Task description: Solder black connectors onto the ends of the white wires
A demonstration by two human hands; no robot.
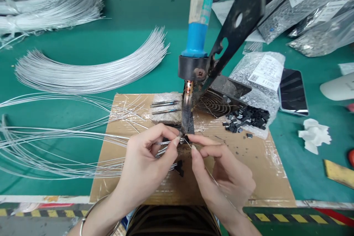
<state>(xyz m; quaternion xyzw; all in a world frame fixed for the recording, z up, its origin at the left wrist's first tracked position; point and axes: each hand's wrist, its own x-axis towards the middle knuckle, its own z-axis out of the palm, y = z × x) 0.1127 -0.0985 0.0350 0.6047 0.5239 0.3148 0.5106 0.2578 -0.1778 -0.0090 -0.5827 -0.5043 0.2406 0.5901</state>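
My left hand [149,158] is pinched round a bunch of thin silver wires [55,143] that run off to the left, their ends held at the tip of a soldering iron [187,112]. The iron has a blue handle [199,11] and hangs tip-down in a black stand. My right hand [221,171] pinches a thin strand of solder wire [210,175] and brings its end to the same tip. A small black part [179,167] lies just below my left fingers. Both hands work over a brown cardboard sheet [257,162].
Small black components [246,118] spill from a clear bag [262,73] at the right. Curved bundles of silver wire [91,70] lie at the left and back. A phone [293,92], crumpled white tissue [313,134] and silvery bags [309,7] sit at the right on the green mat.
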